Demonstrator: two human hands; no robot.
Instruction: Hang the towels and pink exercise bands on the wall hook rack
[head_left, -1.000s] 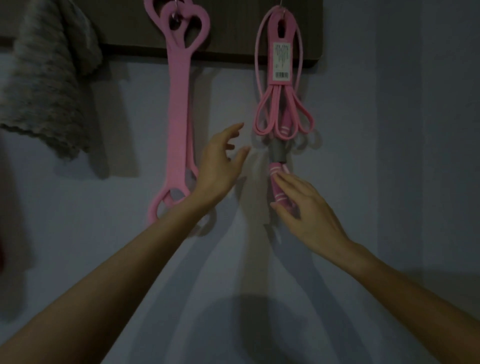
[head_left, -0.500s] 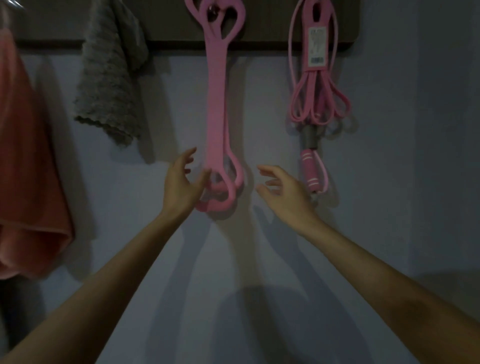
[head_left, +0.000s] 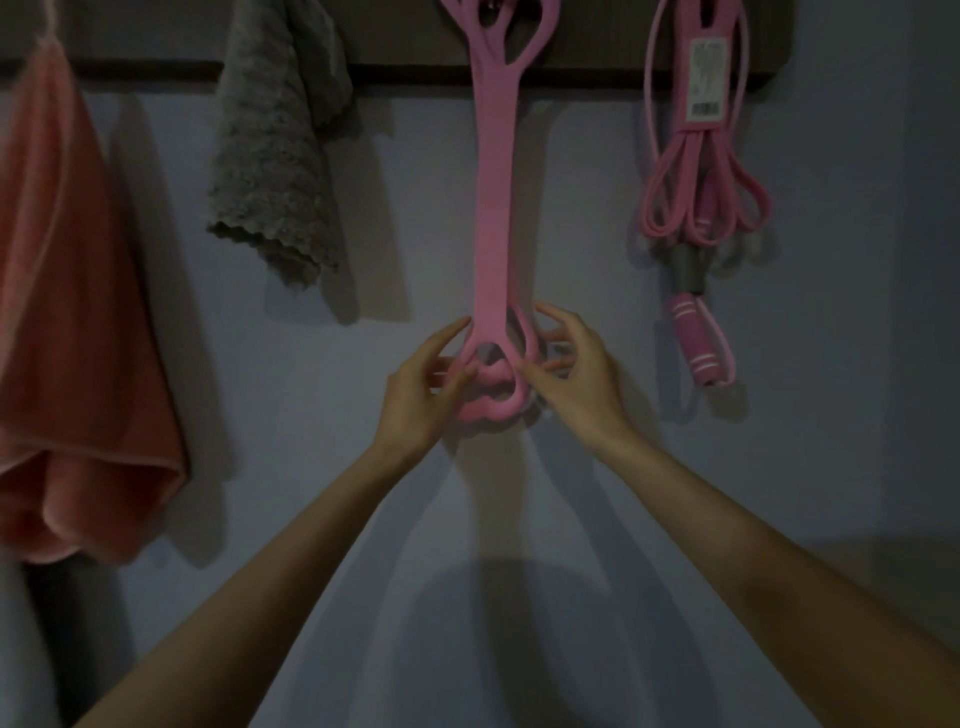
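A flat pink exercise band (head_left: 496, 208) hangs from the dark wooden hook rack (head_left: 405, 57), its lower end splitting into loops. My left hand (head_left: 421, 387) pinches the left loop between thumb and fingers. From the other side my right hand (head_left: 574, 371) holds the right loop, thumb in front and fingers spread behind it. To the right, a pink tube band (head_left: 701, 208) with a label and foam handles hangs on another hook. A grey towel (head_left: 275, 156) and a coral towel (head_left: 67, 312) hang to the left.
A pale bluish wall (head_left: 857, 312) lies behind everything, in dim light. The rack's right end stops just past the tube band. A darker area shows at the lower left under the coral towel.
The view has shifted left, bringing the coral towel in. My right hand left the tube band's handle, and both hands closed in on the flat band's lower loops.
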